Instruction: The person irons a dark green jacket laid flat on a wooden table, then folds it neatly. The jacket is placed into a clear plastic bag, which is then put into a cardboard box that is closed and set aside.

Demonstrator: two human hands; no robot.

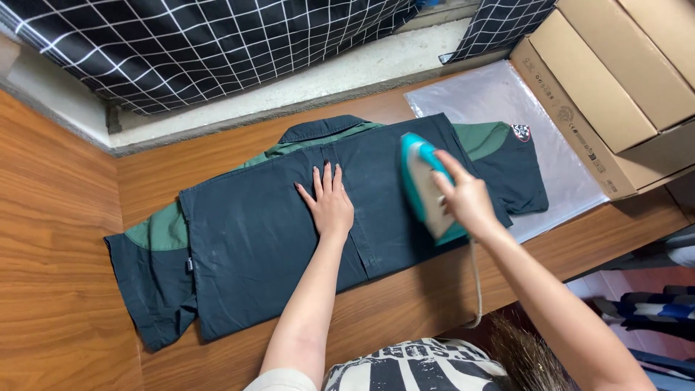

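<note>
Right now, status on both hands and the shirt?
Left hand flat on dark shirt, fingers spread. Right hand grips teal iron on shirt's right half. Iron's cord hangs off table edge; nothing blocking.

The bare left forearm reaches forward from the lower middle of the view, wrist straight, ending in the left hand (pixel 331 203), which lies flat, palm down, its fingers extended and slightly spread. The bare right arm stretches in diagonally from the lower right, and the right hand (pixel 467 199) is curled closed in a grip, index finger extended forward.
</note>
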